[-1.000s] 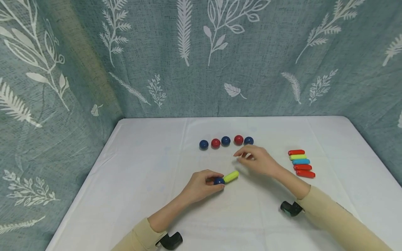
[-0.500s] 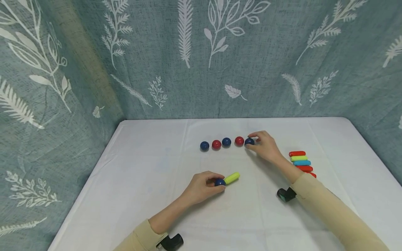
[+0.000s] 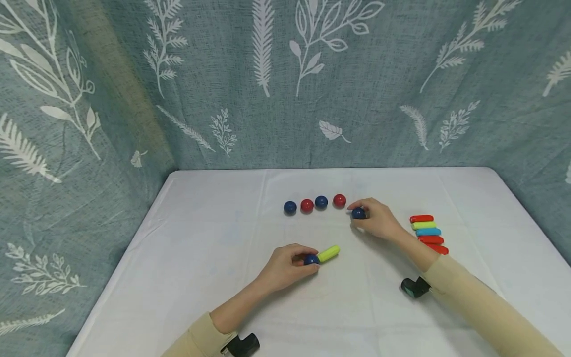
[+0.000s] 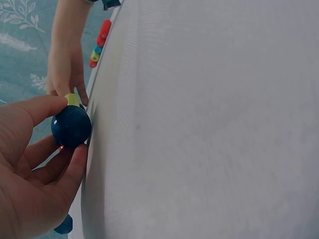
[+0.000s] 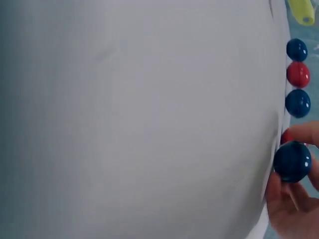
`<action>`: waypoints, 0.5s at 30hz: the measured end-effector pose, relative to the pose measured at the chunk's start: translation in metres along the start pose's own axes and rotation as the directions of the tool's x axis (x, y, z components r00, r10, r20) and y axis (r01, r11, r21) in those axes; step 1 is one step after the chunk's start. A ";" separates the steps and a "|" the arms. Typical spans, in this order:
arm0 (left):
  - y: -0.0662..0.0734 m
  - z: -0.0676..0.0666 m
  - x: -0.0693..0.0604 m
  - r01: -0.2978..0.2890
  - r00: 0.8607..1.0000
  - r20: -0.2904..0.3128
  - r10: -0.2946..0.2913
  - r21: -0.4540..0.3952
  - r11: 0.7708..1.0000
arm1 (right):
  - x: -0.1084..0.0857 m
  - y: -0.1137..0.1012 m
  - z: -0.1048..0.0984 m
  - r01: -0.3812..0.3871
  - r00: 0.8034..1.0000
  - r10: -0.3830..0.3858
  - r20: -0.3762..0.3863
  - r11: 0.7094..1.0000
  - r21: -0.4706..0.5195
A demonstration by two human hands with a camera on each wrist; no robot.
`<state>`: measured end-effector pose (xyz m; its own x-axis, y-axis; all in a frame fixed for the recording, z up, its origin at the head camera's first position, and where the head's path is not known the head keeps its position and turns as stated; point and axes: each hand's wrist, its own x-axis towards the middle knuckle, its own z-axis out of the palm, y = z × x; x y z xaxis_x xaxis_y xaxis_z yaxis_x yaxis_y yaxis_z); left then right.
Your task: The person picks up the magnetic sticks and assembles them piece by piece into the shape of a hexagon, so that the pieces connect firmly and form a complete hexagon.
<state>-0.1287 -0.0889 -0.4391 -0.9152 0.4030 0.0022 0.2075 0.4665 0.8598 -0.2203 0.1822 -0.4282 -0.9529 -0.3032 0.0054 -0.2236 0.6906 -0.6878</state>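
Observation:
In the head view my left hand [image 3: 285, 265] pinches a dark blue ball [image 3: 311, 259] between thumb and fingers, low over the table. A yellow-green rod [image 3: 329, 253] sticks out from that ball toward the upper right. The left wrist view shows the same blue ball [image 4: 71, 126] with the rod's end behind it. My right hand [image 3: 378, 218] holds another dark blue ball [image 3: 358, 213], just right of the row of balls. That blue ball [image 5: 292, 162] also shows between thumb and fingers in the right wrist view.
Left of my right hand is a row of balls: blue [image 3: 290, 208], red [image 3: 307, 206], blue [image 3: 321, 202] and red [image 3: 339, 200]. Several coloured rods [image 3: 427, 231] lie stacked side by side at the right, partly behind my right forearm. A patterned curtain [image 3: 285, 99] hangs behind the white table [image 3: 200, 213].
My right hand has reached the blue ball at the row's right end, gripped it and drawn it toward me. The left hand stays in place with its blue ball and rod.

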 end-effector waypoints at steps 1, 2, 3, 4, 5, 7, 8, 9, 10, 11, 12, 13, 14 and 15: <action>0.000 0.000 0.000 0.001 1.000 -0.001 -0.001 -0.003 1.000 | -0.002 0.000 0.001 0.009 1.000 -0.009 0.011 1.000 0.009; 0.000 0.000 0.000 0.001 1.000 -0.003 -0.001 -0.005 1.000 | -0.005 0.000 0.001 0.019 0.999 -0.020 0.025 1.000 0.020; -0.001 0.000 0.000 0.001 1.000 -0.005 -0.001 -0.007 1.000 | -0.007 0.000 0.002 0.025 0.999 -0.026 0.042 0.999 0.035; -0.001 0.000 -0.001 0.001 1.000 -0.008 -0.001 -0.008 1.000 | -0.009 -0.001 0.002 0.029 0.998 -0.033 0.060 0.998 0.053; -0.001 0.000 -0.001 0.003 1.000 -0.011 -0.003 -0.005 1.000 | -0.011 -0.001 0.003 0.038 0.996 -0.044 0.082 0.997 0.073; -0.001 0.000 -0.001 0.004 1.000 -0.015 -0.003 0.002 1.000 | -0.016 -0.002 0.004 0.058 0.989 -0.073 0.125 0.991 0.119; -0.001 -0.001 -0.001 0.004 1.000 -0.016 -0.004 0.004 1.000 | -0.018 -0.002 0.005 0.065 0.985 -0.086 0.147 0.988 0.141; -0.001 -0.001 -0.002 0.004 1.000 -0.017 -0.004 0.007 1.000 | -0.020 -0.003 0.006 0.075 0.981 -0.102 0.166 0.984 0.160; -0.001 -0.001 -0.002 0.004 1.000 -0.018 -0.004 0.009 1.000 | -0.021 -0.003 0.006 0.090 0.976 -0.122 0.181 0.980 0.177; -0.002 -0.001 -0.002 0.004 1.000 -0.017 -0.004 0.010 1.000 | -0.023 -0.004 0.007 0.105 0.970 -0.142 0.195 0.976 0.191; -0.002 -0.001 -0.002 0.003 1.000 -0.018 -0.003 0.009 1.000 | -0.024 -0.004 0.007 0.117 0.965 -0.160 0.208 0.972 0.204; -0.002 -0.001 -0.003 0.002 1.000 -0.019 -0.002 0.009 1.000 | -0.025 -0.004 0.008 0.128 0.959 -0.176 0.220 0.968 0.216; -0.002 -0.001 -0.003 0.001 1.000 -0.019 -0.001 0.010 1.000 | -0.026 -0.005 0.008 0.137 0.953 -0.191 0.233 0.964 0.229; -0.003 -0.001 -0.003 0.001 1.000 -0.019 0.000 0.012 1.000 | -0.026 -0.004 0.009 0.147 0.947 -0.207 0.245 0.959 0.241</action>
<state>-0.1269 -0.0921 -0.4407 -0.9218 0.3875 0.0118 0.2111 0.4760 0.8538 -0.1927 0.1814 -0.4315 -0.8062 -0.5908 -0.0304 -0.3055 0.4599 -0.8338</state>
